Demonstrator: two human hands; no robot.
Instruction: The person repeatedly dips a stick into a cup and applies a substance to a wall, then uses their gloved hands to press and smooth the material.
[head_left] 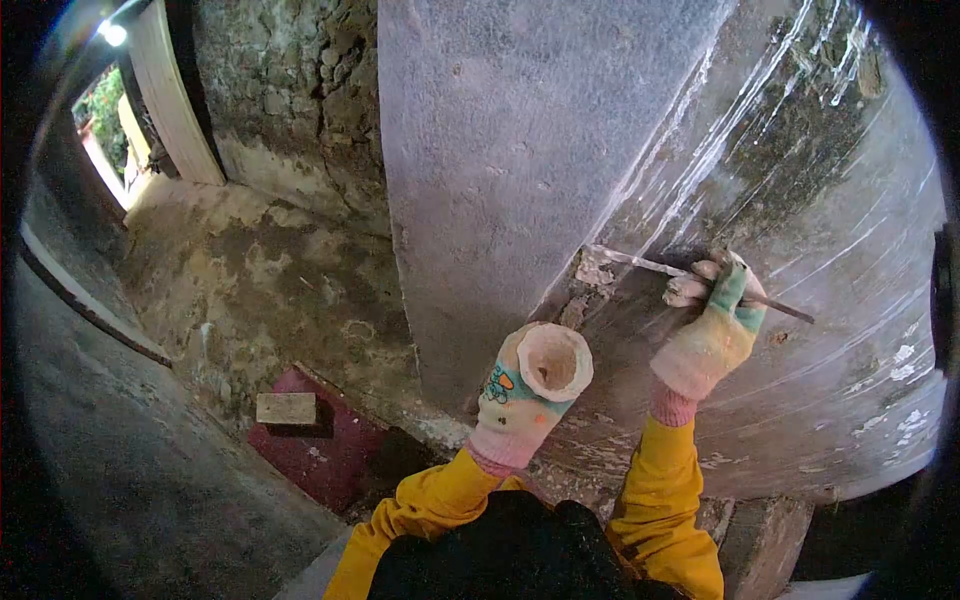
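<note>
Against the wall (820, 210), right gloved hand (710, 325) pinching a slim tool (650, 264), left gloved hand (520, 405) near the wall, curled round a whitish cup (555, 362).

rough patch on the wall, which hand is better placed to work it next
Right, it seems: the right hand holds the tool with its tip at the patch; the left hand holds the cup.

From here I see blotchy walls (290, 90) around a stained floor (260, 270), a bright lamp (115, 35) glowing near an opening (105, 125) onto greenery (103, 103).
</note>
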